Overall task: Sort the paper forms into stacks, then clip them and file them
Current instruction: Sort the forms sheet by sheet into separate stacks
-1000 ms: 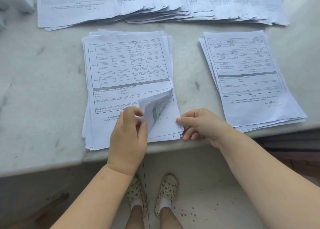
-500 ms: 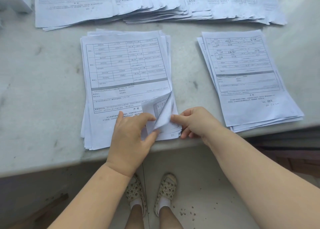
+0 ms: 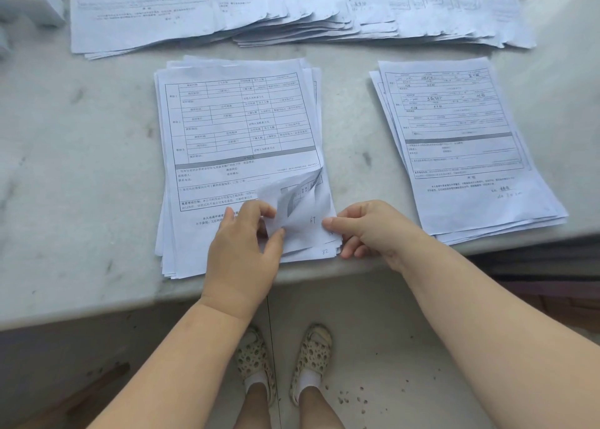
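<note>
Nearest you, at lower centre of the frame, your left hand (image 3: 242, 250) pinches the curled lower right corner (image 3: 302, 201) of the top sheets on the middle stack (image 3: 233, 130), thumb against fingers. Just right of it, your right hand (image 3: 367, 227) has its fingers loosely bent, the forefinger tip pressing the stack's right edge; it holds nothing that I can see.

That stack lies at the counter (image 3: 81, 169) front edge, its sheets already fanned unevenly. I judge that 2 sheets could lift together if your pinch takes more than the top one, and a sideways tug could push the lower sheets over the edge to the floor (image 3: 373, 331).

At right, well apart, lies a second stack (image 3: 461, 143) of filled-in forms. Across the top runs a long overlapping spread of forms (image 3: 292, 9); nothing blocks your reach to either.
</note>
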`<control>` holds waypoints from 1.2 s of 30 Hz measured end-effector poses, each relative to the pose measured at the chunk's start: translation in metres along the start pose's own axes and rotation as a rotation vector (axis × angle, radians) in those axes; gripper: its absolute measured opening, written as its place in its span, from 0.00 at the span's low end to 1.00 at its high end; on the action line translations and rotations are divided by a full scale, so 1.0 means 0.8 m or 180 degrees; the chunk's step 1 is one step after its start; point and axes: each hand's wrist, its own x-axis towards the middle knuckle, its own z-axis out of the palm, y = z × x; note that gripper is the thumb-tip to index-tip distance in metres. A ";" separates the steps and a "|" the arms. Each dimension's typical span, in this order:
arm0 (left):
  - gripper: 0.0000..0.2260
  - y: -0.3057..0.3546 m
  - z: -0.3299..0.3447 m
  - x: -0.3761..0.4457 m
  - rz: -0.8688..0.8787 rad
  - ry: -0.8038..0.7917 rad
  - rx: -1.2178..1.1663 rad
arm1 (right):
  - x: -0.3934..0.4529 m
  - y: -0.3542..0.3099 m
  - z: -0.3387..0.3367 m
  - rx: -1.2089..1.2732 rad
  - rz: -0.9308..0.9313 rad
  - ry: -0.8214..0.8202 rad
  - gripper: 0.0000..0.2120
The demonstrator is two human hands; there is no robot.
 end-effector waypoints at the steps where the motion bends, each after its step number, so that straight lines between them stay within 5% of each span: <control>1: 0.11 0.000 0.001 0.000 0.0029 -0.0004 0.0042 | 0.001 -0.001 0.002 -0.0028 0.0012 0.0057 0.09; 11: 0.14 -0.008 0.003 -0.002 0.0338 -0.0190 0.0232 | 0.007 0.000 0.007 -0.0279 -0.0019 0.0270 0.13; 20: 0.09 -0.005 -0.014 0.003 0.0105 -0.0265 -0.0072 | -0.018 -0.018 -0.021 0.1143 -0.0389 0.0461 0.08; 26: 0.06 -0.014 -0.019 0.004 0.0222 -0.0359 -0.0232 | 0.001 -0.063 0.001 0.0394 0.0247 -0.0098 0.25; 29: 0.09 -0.013 -0.027 0.006 0.0250 -0.0679 -0.0705 | 0.012 -0.066 0.014 0.0404 0.0427 -0.0112 0.30; 33: 0.15 -0.007 -0.039 0.014 0.0208 -0.1344 -0.0621 | 0.004 -0.060 0.038 0.0220 0.0299 -0.0130 0.11; 36: 0.23 -0.001 -0.049 0.025 0.0107 -0.1854 -0.0365 | -0.010 -0.062 0.048 0.0041 0.0146 0.0160 0.13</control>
